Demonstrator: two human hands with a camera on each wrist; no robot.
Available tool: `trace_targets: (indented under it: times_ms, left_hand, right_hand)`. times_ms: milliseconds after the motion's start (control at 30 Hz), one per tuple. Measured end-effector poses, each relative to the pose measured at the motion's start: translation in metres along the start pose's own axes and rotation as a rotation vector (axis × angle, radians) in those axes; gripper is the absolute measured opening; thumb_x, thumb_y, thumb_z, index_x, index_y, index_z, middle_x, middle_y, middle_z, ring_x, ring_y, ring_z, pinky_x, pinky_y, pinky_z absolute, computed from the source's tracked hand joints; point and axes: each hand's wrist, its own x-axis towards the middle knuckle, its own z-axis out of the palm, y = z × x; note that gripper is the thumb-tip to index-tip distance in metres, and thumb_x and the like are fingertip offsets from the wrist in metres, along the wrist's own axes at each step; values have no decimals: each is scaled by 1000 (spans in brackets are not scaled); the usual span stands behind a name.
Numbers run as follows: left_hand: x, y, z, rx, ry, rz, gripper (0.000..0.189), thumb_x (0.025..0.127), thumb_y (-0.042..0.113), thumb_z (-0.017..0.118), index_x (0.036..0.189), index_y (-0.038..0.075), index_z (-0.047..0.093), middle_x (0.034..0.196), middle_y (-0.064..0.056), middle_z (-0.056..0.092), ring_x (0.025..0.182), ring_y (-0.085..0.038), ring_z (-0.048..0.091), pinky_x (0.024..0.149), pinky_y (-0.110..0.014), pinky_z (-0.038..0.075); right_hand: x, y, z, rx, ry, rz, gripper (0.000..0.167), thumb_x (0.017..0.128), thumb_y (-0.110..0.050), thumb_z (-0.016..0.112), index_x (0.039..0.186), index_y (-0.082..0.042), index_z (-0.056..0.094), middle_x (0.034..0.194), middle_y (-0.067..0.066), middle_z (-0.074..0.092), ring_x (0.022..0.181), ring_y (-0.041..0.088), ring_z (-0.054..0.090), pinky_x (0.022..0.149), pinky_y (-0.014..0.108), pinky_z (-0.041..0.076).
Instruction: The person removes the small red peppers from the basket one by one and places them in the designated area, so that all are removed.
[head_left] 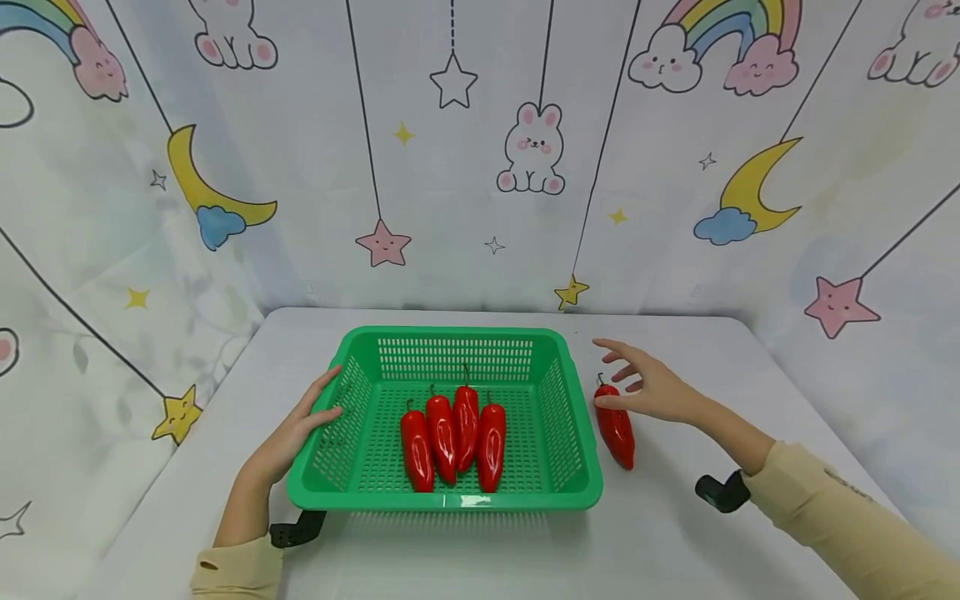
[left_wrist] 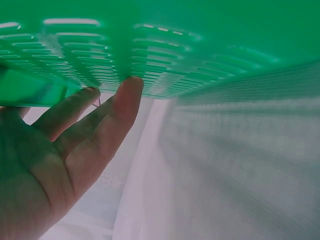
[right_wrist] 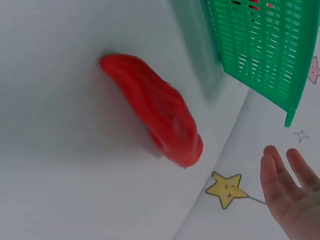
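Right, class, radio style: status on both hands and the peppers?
Left hand on left rim of green basket. Right hand near loose pepper, holding nothing. Four peppers inside. Possible obstacle: basket's right wall.

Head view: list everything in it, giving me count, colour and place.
Basket: 1, green, middle of the table
Peppers in the basket: 4, red, side by side on its floor
Loose pepper: 1, red, right of the basket
Table: 1, white, under the basket
Backdrop: 1, pale, behind the table
Drawn rabbit: 1 whole, white, backdrop centre
Drawn moons: 2, yellow, backdrop left and right
Drawn rainbows: 2, multicoloured, along the top
Drawn stars: many, mixed colours, across the backdrop
Wrist devices: 2, black, one per wrist
Sleeves: 2, beige, on the arms
Left hand: 1, bare, against the basket's left side
Right hand: 1, bare, by the loose pepper
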Motion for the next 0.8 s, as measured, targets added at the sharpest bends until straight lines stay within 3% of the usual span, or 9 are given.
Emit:
trace_targets:
  times_ms: [167, 433, 800]
  left_hand:
    - [0, 0, 0, -7, -3, 2, 62, 97, 23, 42, 148, 25, 6, 151, -9, -5, 134, -38, 5, 95, -61, 21]
    - [-1, -1, 1, 1, 2, 0, 62, 97, 24, 42, 148, 25, 7, 152, -8, -6, 135, -38, -1, 96, -66, 15]
    - [0, 0, 0, 3, 3, -5, 62, 97, 24, 42, 148, 26, 7, 152, -8, -6, 134, -39, 0, 95, -65, 18]
  right_hand:
    - [2, -7, 2, 17, -4, -22, 79, 76, -30, 74, 142, -16, 32, 122, 14, 48, 101, 32, 55, 76, 45, 50]
    - [7, -15, 4, 23, -9, -62, 80, 76, -31, 74, 142, -17, 32, 122, 14, 47, 98, 29, 56, 74, 41, 51]
    - [16, -31, 6, 22, -13, -104, 82, 74, -30, 75, 142, -14, 31, 124, 12, 47, 97, 28, 55, 72, 37, 52]
